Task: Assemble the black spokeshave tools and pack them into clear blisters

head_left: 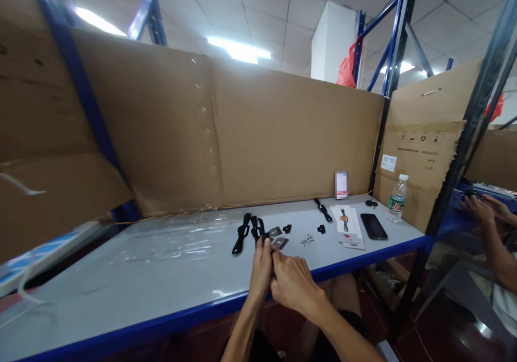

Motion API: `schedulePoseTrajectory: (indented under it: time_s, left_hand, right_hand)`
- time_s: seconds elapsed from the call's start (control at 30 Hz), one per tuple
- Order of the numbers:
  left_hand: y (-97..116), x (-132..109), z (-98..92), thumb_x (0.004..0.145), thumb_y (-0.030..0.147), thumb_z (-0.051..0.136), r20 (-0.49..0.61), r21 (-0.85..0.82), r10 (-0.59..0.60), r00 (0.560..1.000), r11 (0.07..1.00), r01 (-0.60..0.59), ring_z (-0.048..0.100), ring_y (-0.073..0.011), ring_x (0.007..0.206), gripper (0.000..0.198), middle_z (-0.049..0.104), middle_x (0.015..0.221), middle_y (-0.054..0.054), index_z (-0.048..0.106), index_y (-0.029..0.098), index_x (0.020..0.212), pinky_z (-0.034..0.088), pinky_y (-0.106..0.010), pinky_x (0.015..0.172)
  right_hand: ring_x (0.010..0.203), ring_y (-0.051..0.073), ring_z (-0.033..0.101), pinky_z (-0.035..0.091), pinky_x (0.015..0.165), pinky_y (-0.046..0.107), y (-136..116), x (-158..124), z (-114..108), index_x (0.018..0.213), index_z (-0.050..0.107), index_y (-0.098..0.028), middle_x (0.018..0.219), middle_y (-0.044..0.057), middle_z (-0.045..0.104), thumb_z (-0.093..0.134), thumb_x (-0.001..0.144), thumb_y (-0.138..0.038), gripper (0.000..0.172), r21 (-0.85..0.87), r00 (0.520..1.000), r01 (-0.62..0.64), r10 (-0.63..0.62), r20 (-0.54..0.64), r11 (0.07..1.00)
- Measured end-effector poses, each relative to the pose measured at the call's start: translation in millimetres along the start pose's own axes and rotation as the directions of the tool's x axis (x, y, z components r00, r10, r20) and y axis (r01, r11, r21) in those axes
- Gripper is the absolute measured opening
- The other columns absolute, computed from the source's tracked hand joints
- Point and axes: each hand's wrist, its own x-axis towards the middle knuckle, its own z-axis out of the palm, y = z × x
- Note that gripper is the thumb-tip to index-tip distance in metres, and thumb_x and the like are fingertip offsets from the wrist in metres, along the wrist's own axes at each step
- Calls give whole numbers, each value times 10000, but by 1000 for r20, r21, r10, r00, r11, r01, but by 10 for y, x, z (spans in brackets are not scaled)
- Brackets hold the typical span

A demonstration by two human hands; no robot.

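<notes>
Close together at the table's front edge, my left hand (262,269) and my right hand (294,278) meet with their fingers closed. A dark piece shows at the fingertips, but the fingers hide most of it. Just beyond lie black two-handled tool bodies, which look like spokeshave bodies; one (241,235) lies to the left, and another (256,227) is partly behind my left fingers. Flat grey metal plates (279,242) rest beside my fingertips. Further right are a small black part (287,228), a second black part (321,229) and several small silver screws (307,239).
Clear plastic wrapping (173,238) covers the left of the grey table (153,292). At right are another tool body (323,210), printed leaflets (346,227), a black phone (374,226), a lit phone (341,185) and a bottle (397,200). Cardboard walls (291,141) enclose the table. Another person's hands (479,208) show far right.
</notes>
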Motion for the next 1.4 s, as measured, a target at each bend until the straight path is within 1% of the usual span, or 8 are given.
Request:
schedulePoseTrajectory:
  time_s: [0.13, 0.27, 0.37, 0.5, 0.7, 0.9, 1.1, 1.4]
  left_hand:
    - [34, -21, 15, 706, 688, 729, -16, -195, -103, 995, 976, 98, 573, -140, 507, 538, 583, 595, 29, 539, 194, 807, 439, -230, 471]
    - [133, -51, 19, 708, 607, 766, 37, -322, -176, 984, 930, 178, 541, -111, 475, 504, 582, 605, 35, 530, 187, 858, 375, -181, 405]
    - [184, -46, -11, 739, 550, 762, 30, -366, -199, 980, 910, 196, 513, -84, 465, 454, 593, 630, 19, 536, 170, 841, 342, -153, 386]
    - [187, -17, -51, 781, 464, 746, 45, -417, -197, 979, 887, 198, 488, -70, 453, 375, 584, 637, 15, 533, 164, 850, 355, -145, 382]
    - [159, -23, -80, 798, 497, 736, 82, -388, -162, 983, 904, 181, 355, -29, 362, 396, 543, 623, 53, 495, 194, 882, 226, -111, 312]
    - [215, -62, -74, 784, 521, 753, 194, -353, -183, 964, 903, 243, 292, -12, 337, 486, 514, 608, 77, 545, 172, 1051, 210, -114, 306]
    - [234, -57, -61, 804, 531, 705, 206, -272, -237, 949, 918, 288, 296, -14, 345, 415, 540, 619, 50, 520, 164, 859, 217, -136, 293]
    - [234, -81, -51, 760, 585, 747, 170, -286, -201, 965, 927, 243, 351, -35, 344, 525, 551, 595, 83, 529, 209, 1052, 251, -132, 326]
  right_hand:
    - [822, 204, 719, 495, 741, 264, 405, -29, -63, 1181, 731, -269, 905, 23, 781, 640, 900, -378, 315, 303, 999, 22, -28, 16, 953]
    - [716, 176, 676, 459, 670, 244, 955, 20, -23, 1002, 771, -210, 747, 15, 738, 579, 943, -297, 219, 407, 923, -239, 336, -185, 882]
    - [776, 181, 693, 447, 710, 247, 1207, 69, 50, 988, 759, -207, 782, 20, 750, 586, 926, -205, 184, 345, 861, -366, 455, -226, 864]
    - [884, 190, 718, 443, 747, 249, 1240, 122, 119, 1056, 734, -237, 880, 21, 770, 591, 924, -189, 200, 238, 839, -463, 509, -193, 854]
    - [1050, 221, 689, 448, 816, 277, 1163, 308, 202, 1189, 664, -238, 1163, 73, 712, 630, 937, -279, 257, 19, 894, -427, 425, -143, 904]
    - [1033, 217, 680, 440, 796, 283, 1212, 473, 247, 1136, 652, -223, 1166, 75, 680, 602, 969, -273, 181, -35, 899, -423, 415, -137, 905]
    - [992, 200, 694, 429, 750, 255, 1279, 480, 234, 1028, 696, -222, 1057, 59, 742, 630, 940, -253, 114, 84, 873, -453, 461, -158, 888]
    - [642, 168, 673, 447, 603, 232, 1554, 531, 369, 797, 722, -177, 706, 25, 736, 605, 857, -286, 171, 479, 849, -354, 491, -197, 803]
